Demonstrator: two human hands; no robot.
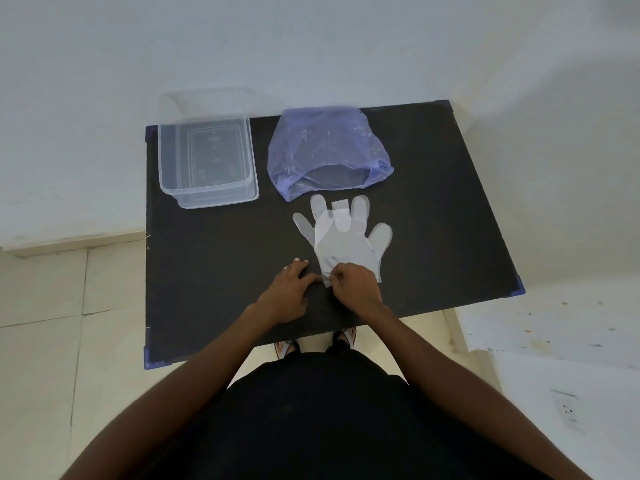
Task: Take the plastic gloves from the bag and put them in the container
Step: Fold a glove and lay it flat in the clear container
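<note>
**Gloves lying flat on the table, cuff being pinched**

One clear container, one purple bag and what looks like two overlapping plastic gloves are sitting on the black table; the exact glove count is hard to tell. The gloves are looking thin, translucent and whitish, lying flat just in front of the bag's open mouth. Their long axis is running away from the person, fingers pointing toward the bag, cuff toward the person. The right hand is pinching the crumpled cuff, fingers closed on it. The left hand is resting spread on the table, its fingertips touching the cuff's edge, gripping nothing. The container is standing left of the bag, holding no gloves.
</note>
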